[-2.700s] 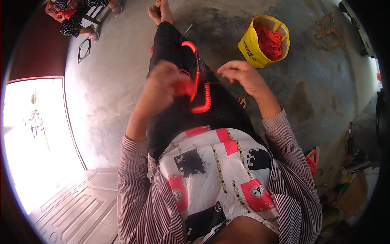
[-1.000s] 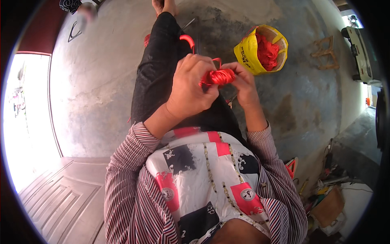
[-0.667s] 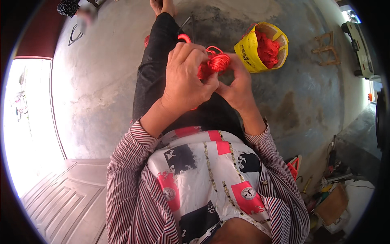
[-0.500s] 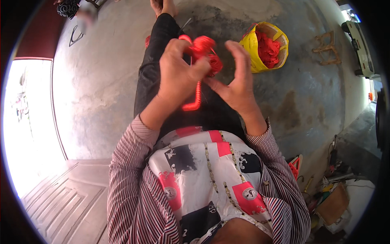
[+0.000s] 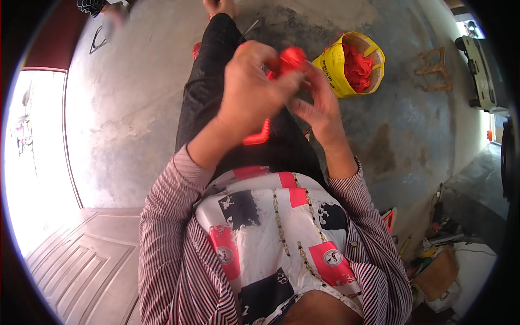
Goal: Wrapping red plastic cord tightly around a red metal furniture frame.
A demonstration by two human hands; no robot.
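Above my lap, my left hand (image 5: 257, 81) is closed round a glossy red bundle (image 5: 291, 58) that looks like wound cord or ribbon. The bundle is smeared by motion, and its lower part is behind my fingers. My right hand (image 5: 324, 103) is close on its right side, with the fingers curved up to the bundle and the thumb pointing at my left fingers. Its fingertips are partly hidden, so I cannot tell whether they grip it. A ridged red strip (image 5: 259, 134) with a bend in it shows below my left wrist, over my dark trousers.
A yellow bag (image 5: 333, 70) holding a heap of red material (image 5: 357, 70) stands on the concrete floor to the right. Farther right is a small wooden frame (image 5: 433, 69). Assorted clutter (image 5: 441, 271) lies at the lower right. A panelled door (image 5: 89, 265) is at the lower left.
My left hand has moved right and turned with the red bundle. The fingers of my right hand have come in from spread apart to the bundle. Less of the hanging red strip shows.
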